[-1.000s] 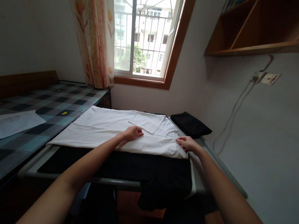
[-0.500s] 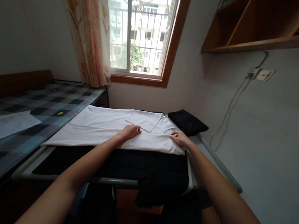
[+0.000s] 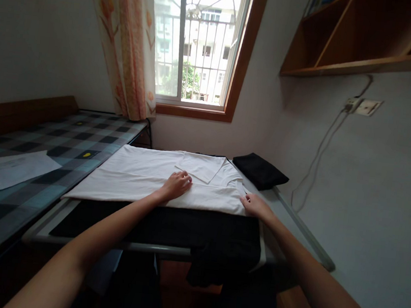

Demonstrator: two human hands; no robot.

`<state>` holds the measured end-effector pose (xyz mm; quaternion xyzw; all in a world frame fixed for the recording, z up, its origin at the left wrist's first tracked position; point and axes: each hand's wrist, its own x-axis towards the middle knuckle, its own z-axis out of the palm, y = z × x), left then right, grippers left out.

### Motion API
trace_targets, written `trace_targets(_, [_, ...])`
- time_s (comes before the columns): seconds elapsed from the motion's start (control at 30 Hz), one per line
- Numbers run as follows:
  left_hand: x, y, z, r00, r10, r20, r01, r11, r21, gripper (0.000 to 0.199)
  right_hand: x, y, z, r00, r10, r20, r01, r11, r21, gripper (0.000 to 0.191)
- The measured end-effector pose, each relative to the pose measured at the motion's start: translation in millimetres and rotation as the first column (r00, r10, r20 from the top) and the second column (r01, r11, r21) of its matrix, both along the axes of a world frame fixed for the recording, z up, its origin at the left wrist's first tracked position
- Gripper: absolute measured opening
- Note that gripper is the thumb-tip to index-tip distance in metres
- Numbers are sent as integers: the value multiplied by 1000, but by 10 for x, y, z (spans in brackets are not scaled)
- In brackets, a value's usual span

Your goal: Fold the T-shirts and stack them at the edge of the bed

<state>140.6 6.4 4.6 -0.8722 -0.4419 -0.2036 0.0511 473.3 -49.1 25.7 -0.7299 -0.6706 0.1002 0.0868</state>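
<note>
A white T-shirt [image 3: 142, 185] lies lengthwise across the table, its near side folded inward in a long strip and a sleeve folded over on the far side. My left hand [image 3: 177, 185] rests palm-down on the folded strip, fingers a little apart and slightly bent. At the neck end, my right hand [image 3: 258, 207] has thumb and fingers closed on the shirt's near right edge; the fingertips are partly hidden. Under the shirt, a black cloth [image 3: 197, 229] covers the table's near part and hangs over its front edge.
Folded black fabric [image 3: 261, 171] sits on the table's far right corner. The pale table's rim [image 3: 308, 230] runs beside the wall. To the left is a bed with a checked mattress [image 3: 93, 129] and paper sheets [image 3: 22, 167]. A wooden shelf [image 3: 334, 65] hangs above right.
My right hand has shifted right and slightly nearer along the shirt's neck end. My left hand has loosened from a pinch and lies flatter on the folded strip.
</note>
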Motion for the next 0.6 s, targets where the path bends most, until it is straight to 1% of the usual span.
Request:
trace_targets(0.07, [-259,-49,-26,998,-53,-31,52,998,-26,31,-69,-92,-26,995,-62,79,60,998,23,38])
trace_targets(0.1, [-428,-65,-45,997,-61,-44,59,997,-41,33,-99,-129,-32,991,-80,111,78,997,26,41])
trace_targets(0.13, [-618,-73,-66,998,-34,-50,31,998,-50,36,-125,-159,-34,987,-91,136,89,996,23,43])
trace_targets(0.17, [-825,-75,-87,998,16,-57,-19,998,-65,40,-145,-180,-30,984,-96,152,95,995,20,45])
trace_targets(0.23, [-1263,-69,-119,986,151,-72,-157,983,-98,47,-167,-204,-14,981,-98,166,97,995,17,45])
trace_targets(0.3, [-1692,-66,-128,949,288,-130,-304,944,-126,51,-168,-213,7,980,-103,170,102,995,13,44])
trace_targets(0.33, [-1890,-71,-124,922,351,-165,-375,917,-140,52,-162,-217,17,979,-108,171,108,994,9,44])
trace_targets(0.4, [-2241,-96,-103,848,488,-205,-520,841,-149,56,-143,-225,36,978,-121,169,124,992,-7,45])
trace_targets(0.43, [-2391,-115,-89,814,544,-203,-575,804,-152,57,-131,-229,43,978,-126,165,130,991,-14,45])
trace_targets(0.47, [-2524,-134,-74,796,572,-196,-602,782,-163,57,-119,-232,50,979,-129,161,133,991,-20,45])
trace_targets(0.53, [-2747,-173,-45,728,671,-141,-684,701,-202,59,-92,-231,58,980,-130,153,135,991,-22,45])
trace_targets(0.6, [-2925,-206,-18,646,762,-54,-739,605,-297,63,-61,-218,59,980,-131,152,134,991,-12,46])
